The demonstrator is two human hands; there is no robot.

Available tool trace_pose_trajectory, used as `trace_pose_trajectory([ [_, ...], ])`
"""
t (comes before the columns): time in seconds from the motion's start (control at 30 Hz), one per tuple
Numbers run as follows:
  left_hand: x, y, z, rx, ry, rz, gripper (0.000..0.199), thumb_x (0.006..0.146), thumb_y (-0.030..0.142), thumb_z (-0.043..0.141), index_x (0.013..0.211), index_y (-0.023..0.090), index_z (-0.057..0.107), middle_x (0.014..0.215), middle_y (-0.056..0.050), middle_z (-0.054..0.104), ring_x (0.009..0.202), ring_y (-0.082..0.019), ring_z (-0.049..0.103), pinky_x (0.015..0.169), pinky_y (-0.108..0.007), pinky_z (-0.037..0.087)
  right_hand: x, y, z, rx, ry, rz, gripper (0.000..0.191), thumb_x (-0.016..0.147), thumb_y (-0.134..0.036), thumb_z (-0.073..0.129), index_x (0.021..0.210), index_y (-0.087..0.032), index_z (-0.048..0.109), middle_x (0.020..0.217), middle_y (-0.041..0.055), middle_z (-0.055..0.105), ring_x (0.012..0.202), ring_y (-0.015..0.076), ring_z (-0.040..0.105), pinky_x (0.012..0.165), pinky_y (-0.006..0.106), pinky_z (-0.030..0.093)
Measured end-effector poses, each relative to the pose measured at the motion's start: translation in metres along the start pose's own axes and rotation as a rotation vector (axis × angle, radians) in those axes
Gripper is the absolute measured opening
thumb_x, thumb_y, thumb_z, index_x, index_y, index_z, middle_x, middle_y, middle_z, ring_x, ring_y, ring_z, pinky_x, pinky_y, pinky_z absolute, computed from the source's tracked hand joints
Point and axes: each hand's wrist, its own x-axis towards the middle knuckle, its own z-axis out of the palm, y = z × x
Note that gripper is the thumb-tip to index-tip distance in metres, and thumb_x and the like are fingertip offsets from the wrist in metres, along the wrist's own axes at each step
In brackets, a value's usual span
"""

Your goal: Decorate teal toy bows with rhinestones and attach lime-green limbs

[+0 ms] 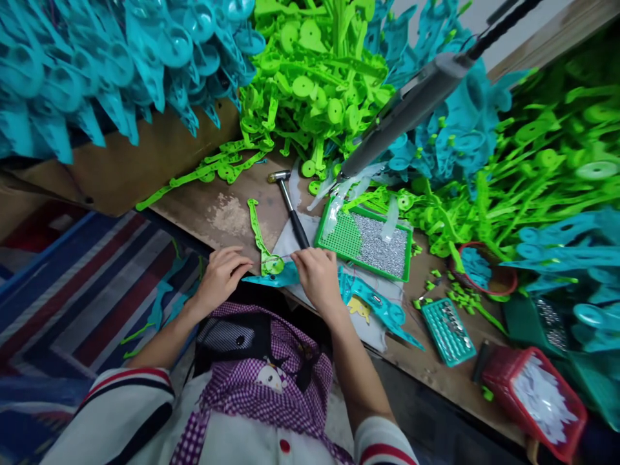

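My left hand (223,279) is closed, fingertips together, just left of a bright green plastic arm (256,227) with a round end. On the other side of that round end my right hand (317,274) is pinched, and something thin and pale shows at its fingertips, too small to name. What the left fingers hold, if anything, is hidden. Below the green arm lies a blue plastic piece (276,279), partly covered by the right hand. Another blue plastic piece (375,300) rests on the cloth right of my right wrist. A hammer (293,210) lies just beyond the right hand.
A green tray (407,261) holds small silvery parts. A grey electric screwdriver (407,110) hangs over it. Green parts (310,90) and blue parts (159,51) are piled behind. A teal box (448,332) and red basket (504,413) stand rightward; a striped sheet (97,284) is left.
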Motion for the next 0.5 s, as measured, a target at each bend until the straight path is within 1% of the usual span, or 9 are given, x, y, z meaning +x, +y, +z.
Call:
trace_pose_trajectory([
  [0.07,0.001,0.001,0.002,0.079,-0.016,0.031,0.022,0.097,0.03,0.051,0.086,0.022,0.068,0.083,-0.003,0.073,0.093,-0.021,0.066,0.087,-0.038,0.043,0.002,-0.014,-0.003,-0.036,0.05,-0.006,0.036,0.098,-0.021,0.037,0.121,-0.022,0.064,0.116,0.0141,0.064,0.113,0.0284,0.054,0.102,0.049,0.031],
  [0.1,0.001,0.003,0.003,0.104,-0.037,0.049,0.021,0.097,0.027,0.05,0.086,0.022,0.068,0.083,-0.003,0.073,0.089,-0.021,0.066,0.085,-0.038,0.041,0.004,-0.024,-0.004,-0.019,0.05,-0.058,0.042,0.096,-0.018,0.037,0.133,-0.024,0.057,0.128,0.0148,0.059,0.124,0.0296,0.05,0.106,0.051,0.029],
  [0.17,0.003,0.007,0.004,0.117,-0.07,0.089,0.021,0.096,0.023,0.049,0.087,0.021,0.067,0.085,-0.004,0.073,0.085,-0.021,0.065,0.081,-0.038,0.038,0.008,-0.044,-0.004,0.074,-0.053,-0.226,0.051,0.096,-0.02,0.039,0.147,-0.026,0.041,0.142,0.0138,0.051,0.135,0.0286,0.043,0.11,0.049,0.03],
  [0.2,0.004,0.009,0.004,0.115,-0.07,0.1,0.021,0.096,0.022,0.048,0.087,0.02,0.067,0.085,-0.004,0.073,0.085,-0.021,0.065,0.08,-0.039,0.037,0.01,-0.052,-0.004,0.129,-0.139,-0.284,0.051,0.098,-0.025,0.039,0.149,-0.026,0.038,0.141,0.0134,0.052,0.133,0.0276,0.046,0.107,0.046,0.035],
  [0.27,0.008,0.013,0.002,0.109,-0.039,0.076,0.019,0.094,0.02,0.049,0.084,0.02,0.065,0.081,-0.004,0.072,0.083,-0.021,0.065,0.08,-0.039,0.037,0.014,-0.063,-0.001,0.214,-0.285,-0.254,0.047,0.1,-0.036,0.039,0.145,-0.023,0.042,0.127,0.0131,0.062,0.118,0.0257,0.058,0.094,0.039,0.045],
  [0.33,0.012,0.017,-0.003,0.094,-0.002,0.022,0.017,0.093,0.022,0.053,0.08,0.021,0.063,0.075,-0.001,0.069,0.077,-0.019,0.064,0.08,-0.038,0.038,0.018,-0.062,0.0,0.285,-0.341,-0.144,0.04,0.1,-0.043,0.04,0.129,-0.02,0.055,0.108,0.0111,0.069,0.098,0.023,0.065,0.081,0.033,0.048],
  [0.37,0.013,0.02,-0.007,0.079,0.027,-0.007,0.014,0.092,0.024,0.055,0.081,0.021,0.063,0.077,0.0,0.068,0.078,-0.018,0.064,0.081,-0.038,0.04,0.021,-0.058,0.0,0.335,-0.345,-0.122,0.036,0.099,-0.043,0.041,0.118,-0.019,0.06,0.101,0.0093,0.071,0.091,0.021,0.066,0.077,0.031,0.047],
  [0.43,0.007,0.03,-0.016,0.048,0.119,-0.052,0.009,0.09,0.03,0.061,0.093,0.022,0.063,0.091,-0.003,0.069,0.091,-0.02,0.065,0.086,-0.039,0.045,0.028,-0.046,-0.002,0.451,-0.329,-0.136,0.028,0.098,-0.04,0.047,0.099,-0.019,0.064,0.089,0.0052,0.07,0.081,0.0168,0.063,0.073,0.027,0.046],
  [0.5,-0.011,0.046,-0.028,0.029,0.195,-0.097,0.029,0.086,0.037,0.065,0.111,0.023,0.06,0.11,-0.008,0.064,0.11,-0.026,0.061,0.092,-0.044,0.048,0.041,-0.033,-0.001,0.538,-0.25,-0.091,0.025,0.095,-0.039,0.052,0.087,-0.018,0.064,0.076,0.0011,0.066,0.07,0.0132,0.058,0.067,0.024,0.042],
])
